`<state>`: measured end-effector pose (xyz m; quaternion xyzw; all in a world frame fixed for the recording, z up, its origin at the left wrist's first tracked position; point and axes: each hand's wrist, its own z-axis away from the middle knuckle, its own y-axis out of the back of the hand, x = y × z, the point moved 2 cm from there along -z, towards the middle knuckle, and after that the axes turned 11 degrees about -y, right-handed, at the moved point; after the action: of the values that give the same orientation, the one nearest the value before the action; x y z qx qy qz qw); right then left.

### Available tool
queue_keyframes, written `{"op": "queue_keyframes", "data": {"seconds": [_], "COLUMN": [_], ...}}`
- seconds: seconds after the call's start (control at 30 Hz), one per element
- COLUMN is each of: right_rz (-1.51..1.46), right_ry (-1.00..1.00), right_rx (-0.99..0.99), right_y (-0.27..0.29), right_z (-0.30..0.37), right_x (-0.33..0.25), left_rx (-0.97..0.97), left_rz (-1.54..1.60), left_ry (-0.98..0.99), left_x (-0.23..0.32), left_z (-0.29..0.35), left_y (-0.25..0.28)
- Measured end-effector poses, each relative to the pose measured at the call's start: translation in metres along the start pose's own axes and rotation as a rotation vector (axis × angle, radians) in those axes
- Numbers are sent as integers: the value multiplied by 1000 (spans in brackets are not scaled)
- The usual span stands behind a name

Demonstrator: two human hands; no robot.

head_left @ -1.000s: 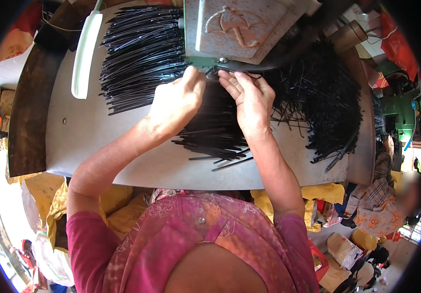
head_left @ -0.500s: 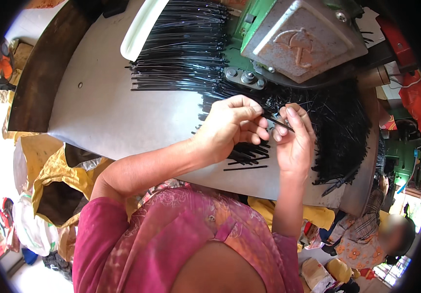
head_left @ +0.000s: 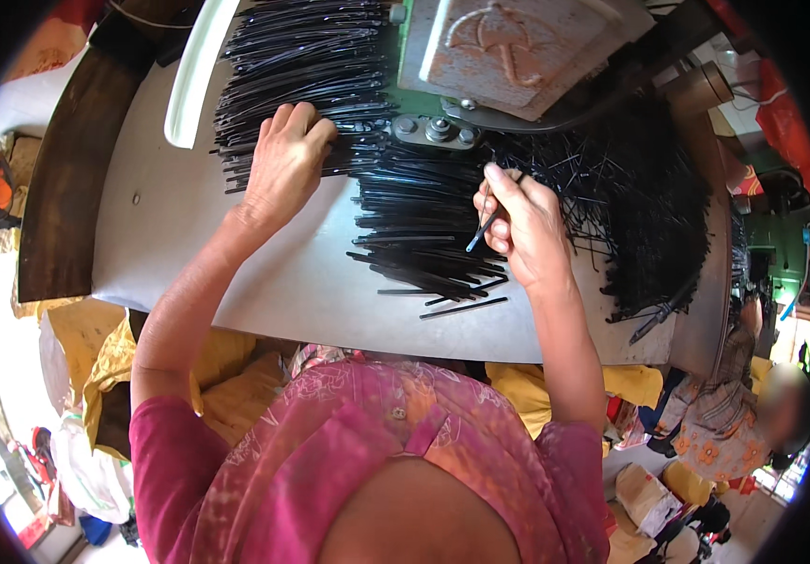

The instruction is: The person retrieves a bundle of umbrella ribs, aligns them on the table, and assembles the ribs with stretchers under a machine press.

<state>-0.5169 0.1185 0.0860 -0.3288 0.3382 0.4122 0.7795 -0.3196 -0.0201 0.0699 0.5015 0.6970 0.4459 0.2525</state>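
Observation:
On the metal worktable lies a wide row of thin black rods, side by side. My left hand is at its near edge, fingers bent down and drawn together on the rods; its fingertips are partly hidden. To the right, my right hand is closed around a short-looking black rod whose pale, shiny tip points down and left. Between my hands spreads a second batch of black rods, with a few loose ones at its near end.
A green machine with a rusty metal cover stands at the back, a bolted bracket below it. A white curved strip lies left of the row. Tangled black rods heap at right. Yellow sacks hang below the table; another person sits at lower right.
My left hand has left the right hand and moved left and away from me onto the rods. The right hand has drawn slightly left, still holding a rod. The view has shifted.

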Motion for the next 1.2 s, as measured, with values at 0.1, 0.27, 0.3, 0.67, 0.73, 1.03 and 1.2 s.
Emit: {"op": "queue_keyframes", "data": {"seconds": [0.1,0.27,0.3,0.67,0.73,1.03,1.2], "right_rz": [34,86,91,65,44,31,30], "right_ry": [9,17,8,-22,-14,-39,-18], "right_rx": [-32,-80,-83,-229,-251,-257,-269], "right_y": [-1,-10,-10,-20,-18,-20,-20], "right_z": [-10,-22,-24,-38,-38,-38,-38], "right_x": [0,-7,-8,-8,-7,-4,-4], "left_rx": [11,89,93,-32,-46,-31,-17], "left_rz": [70,125,131,532,594,634,624], "left_ry": [-44,-54,-58,242,246,266,249], "left_x": [-3,12,17,28,29,30,31], "left_z": [-1,-17,-22,-29,-27,-25,-26], "left_y": [-1,11,11,4,2,-1,-2]}}
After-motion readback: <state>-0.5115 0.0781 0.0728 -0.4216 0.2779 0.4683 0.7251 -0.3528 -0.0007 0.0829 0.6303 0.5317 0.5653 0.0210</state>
